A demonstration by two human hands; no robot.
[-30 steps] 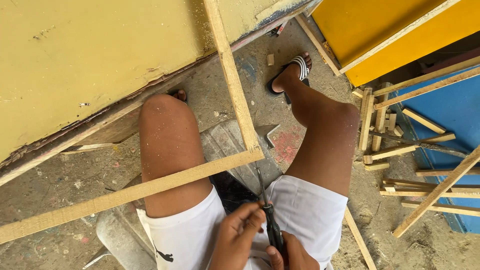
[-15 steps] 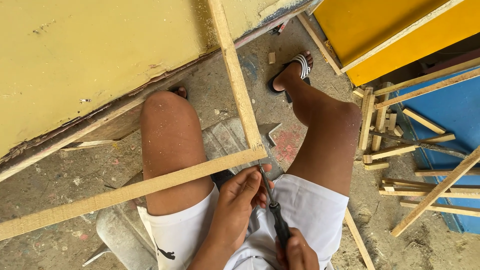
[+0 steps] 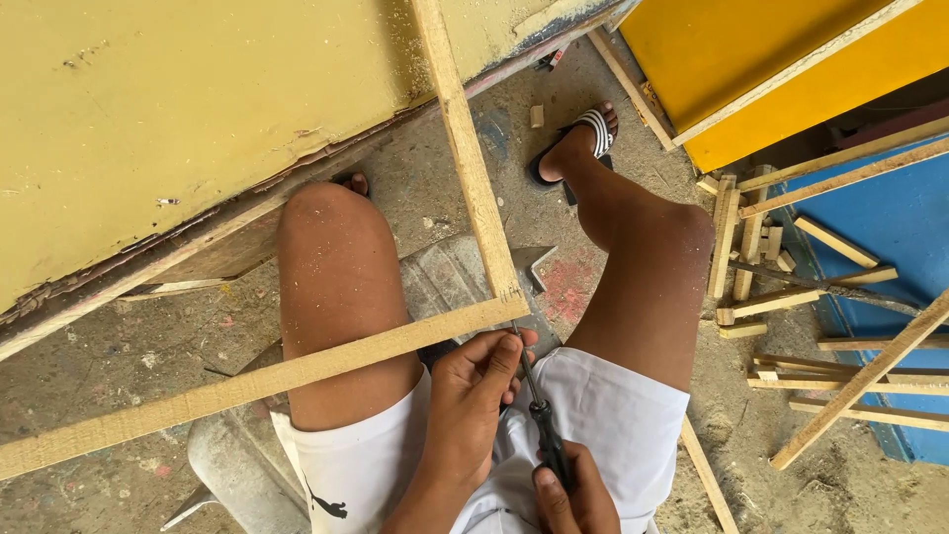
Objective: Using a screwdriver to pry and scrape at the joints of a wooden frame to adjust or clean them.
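Note:
Two wooden slats meet at a corner joint [image 3: 509, 302] over my lap: a long slat [image 3: 247, 386] running left and an upright slat [image 3: 465, 148] running away from me. My left hand [image 3: 474, 396] pinches the shaft of a screwdriver [image 3: 539, 415] just below the joint, fingers touching the long slat's underside. My right hand [image 3: 573, 494] grips the screwdriver's black handle at the bottom edge. The tip points up at the corner.
A large yellow panel [image 3: 198, 109] leans at the upper left. A yellow board [image 3: 771, 69] and a blue board [image 3: 890, 237] lie to the right with several loose wood strips [image 3: 751, 257]. I sit on a grey metal seat [image 3: 227, 465], knees apart, sandals on a dusty floor.
My left hand has risen from my lap to the screwdriver shaft by the joint. The screwdriver tip has come up to the slats' corner.

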